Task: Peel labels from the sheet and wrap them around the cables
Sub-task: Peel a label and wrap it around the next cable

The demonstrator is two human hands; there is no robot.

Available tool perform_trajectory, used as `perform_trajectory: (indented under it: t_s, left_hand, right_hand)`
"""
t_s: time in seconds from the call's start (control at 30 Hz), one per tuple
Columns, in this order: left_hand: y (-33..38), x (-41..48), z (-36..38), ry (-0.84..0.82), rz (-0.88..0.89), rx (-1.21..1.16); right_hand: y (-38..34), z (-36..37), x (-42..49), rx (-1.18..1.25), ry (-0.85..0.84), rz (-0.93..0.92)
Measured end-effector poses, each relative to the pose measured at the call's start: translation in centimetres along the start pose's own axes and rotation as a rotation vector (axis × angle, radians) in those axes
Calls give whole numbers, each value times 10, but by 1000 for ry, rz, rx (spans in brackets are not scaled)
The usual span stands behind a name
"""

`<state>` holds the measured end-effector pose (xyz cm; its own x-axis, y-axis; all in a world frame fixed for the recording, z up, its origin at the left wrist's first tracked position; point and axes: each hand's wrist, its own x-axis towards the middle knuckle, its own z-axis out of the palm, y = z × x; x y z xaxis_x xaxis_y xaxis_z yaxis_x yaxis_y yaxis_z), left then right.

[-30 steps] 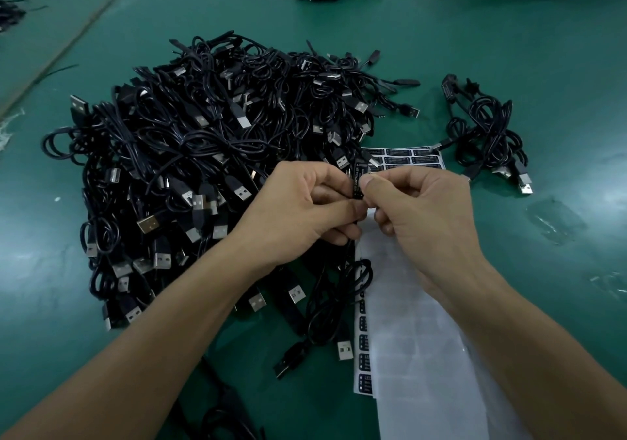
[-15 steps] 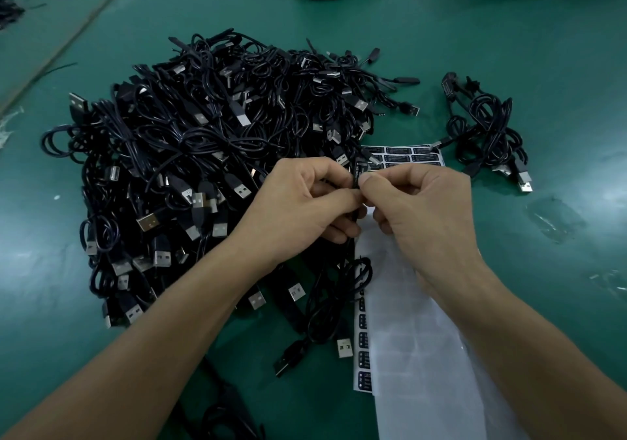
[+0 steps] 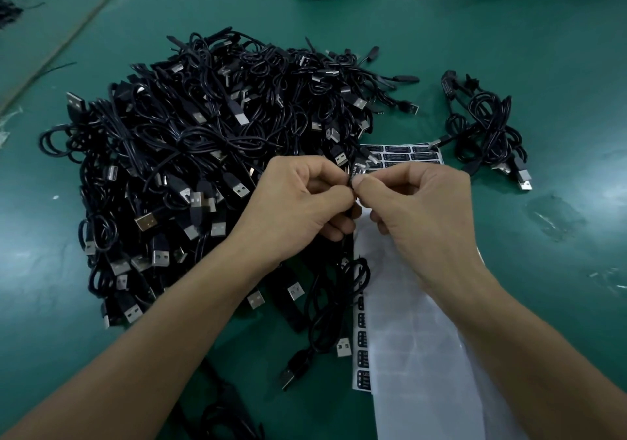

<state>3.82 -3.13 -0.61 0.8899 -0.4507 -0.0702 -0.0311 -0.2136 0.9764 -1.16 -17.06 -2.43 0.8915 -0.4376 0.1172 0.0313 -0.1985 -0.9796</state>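
Pinching the same spot as a second ago: the left hand (image 3: 298,202) still grips one cable (image 3: 346,248), and the right hand (image 3: 417,209) pinches the label (image 3: 360,169) onto it, thumbs touching. Less label shows now, just a black bit above the thumbs. The sheet (image 3: 407,321) lies on the bench (image 3: 543,66) under the right wrist, and the pile (image 3: 203,151) sits beyond the left hand.

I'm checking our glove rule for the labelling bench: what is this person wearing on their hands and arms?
Nothing that shows. The left hand and right hand are bare: no gloves, no ring visible. The left forearm and right forearm are uncovered to the frame's edge, with no sleeve, watch or wrist strap.
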Motion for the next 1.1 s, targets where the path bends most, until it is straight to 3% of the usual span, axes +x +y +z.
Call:
perform_trajectory:
  t_s: [0.63,0.97,1.1]
  left_hand:
    - [2,0,-2,-5,0,-18]
    - [-1,0,-3,-17,34,26]
    - [-3,1,-3,-64,35,74]
  right_hand:
    - [2,-4,6,3,63,51]
    - [2,-6,6,220,-147,33]
    - [2,-9,10,169,-166,1]
